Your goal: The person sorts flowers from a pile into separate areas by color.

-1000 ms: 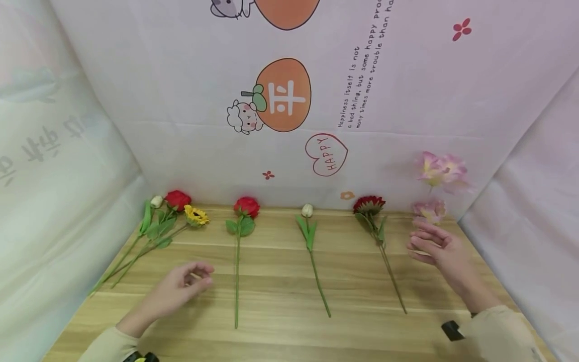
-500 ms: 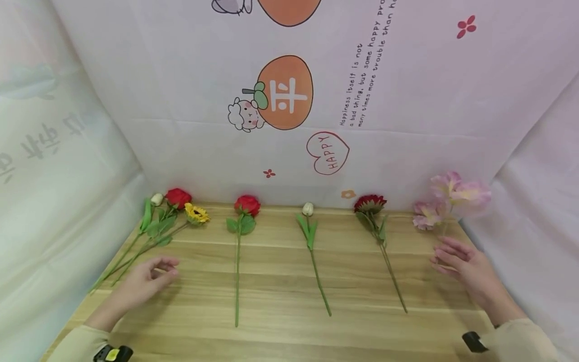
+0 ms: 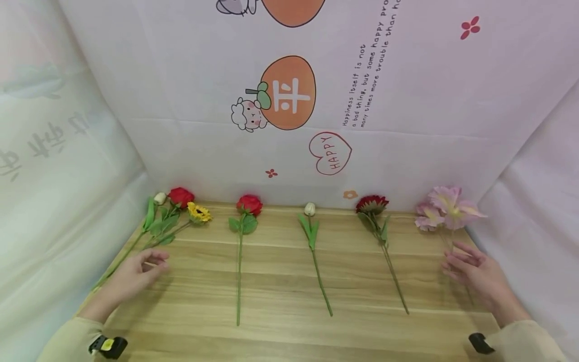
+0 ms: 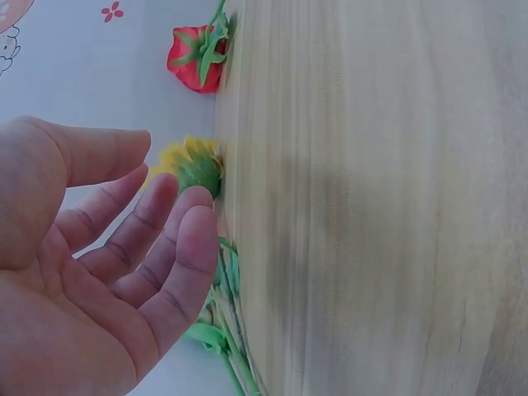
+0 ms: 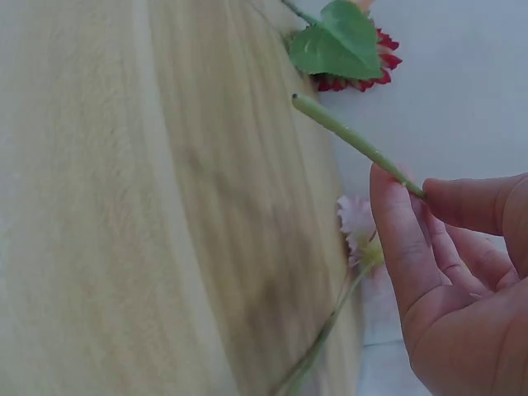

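Lower and farther to the right of the central white tulip (image 3: 312, 243) than half a second ago, your right hand (image 3: 479, 274) has brought the held pink flower (image 3: 454, 208) down with it, while your left hand (image 3: 133, 276) has drifted farther to the left of that tulip. Your right thumb and index finger pinch the held flower's green stem (image 5: 355, 142), whose cut end sticks out past your fingertips. Its pale, ruffled bloom is well to the right of the central tulip, beside the other pink flower (image 3: 427, 217); you cannot tell whether it touches the bench (image 3: 280, 301). Your left hand is relaxed, its fingers gently bent and the thumb apart from them. Beside it, at the far left of the central tulip, a bunch lies with stems crossing: a smaller white tulip (image 3: 159, 198), a bunched red rose (image 3: 181, 197) and a yellow sunflower (image 3: 199, 213). A single red rose (image 3: 249, 205) lies nearer, to the left of the central tulip, and a dark red flower (image 3: 372, 205) lies to its right. Behind the central tulip rises a white cloth (image 3: 208, 156) printed with orange fruit and a heart reading "HAPPY".
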The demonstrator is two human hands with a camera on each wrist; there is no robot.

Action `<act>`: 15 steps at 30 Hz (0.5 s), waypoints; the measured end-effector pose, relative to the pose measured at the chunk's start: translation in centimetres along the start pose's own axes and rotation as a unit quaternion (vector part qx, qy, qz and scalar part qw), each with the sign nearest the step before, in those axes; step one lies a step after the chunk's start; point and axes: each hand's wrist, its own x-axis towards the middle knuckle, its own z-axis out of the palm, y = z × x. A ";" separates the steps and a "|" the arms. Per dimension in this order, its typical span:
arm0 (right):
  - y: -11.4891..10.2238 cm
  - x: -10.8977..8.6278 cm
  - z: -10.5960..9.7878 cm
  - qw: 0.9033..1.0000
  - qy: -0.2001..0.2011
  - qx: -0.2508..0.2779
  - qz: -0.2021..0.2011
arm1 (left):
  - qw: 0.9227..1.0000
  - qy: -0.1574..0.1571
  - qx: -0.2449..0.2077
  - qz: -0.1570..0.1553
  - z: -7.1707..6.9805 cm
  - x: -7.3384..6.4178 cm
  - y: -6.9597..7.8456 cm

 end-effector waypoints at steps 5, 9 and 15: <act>0.5 0.0 -0.7 0.999 0.010 -0.035 0.016 | 1.000 -0.006 0.007 -0.003 -0.3 0.1 0.0; 1.1 0.3 -1.1 0.997 0.008 -0.067 0.042 | 1.000 0.001 0.020 0.000 -0.7 0.2 -0.5; 1.5 0.4 -1.3 0.982 0.011 -0.180 0.063 | 0.997 0.015 0.069 0.010 -1.5 0.4 -1.4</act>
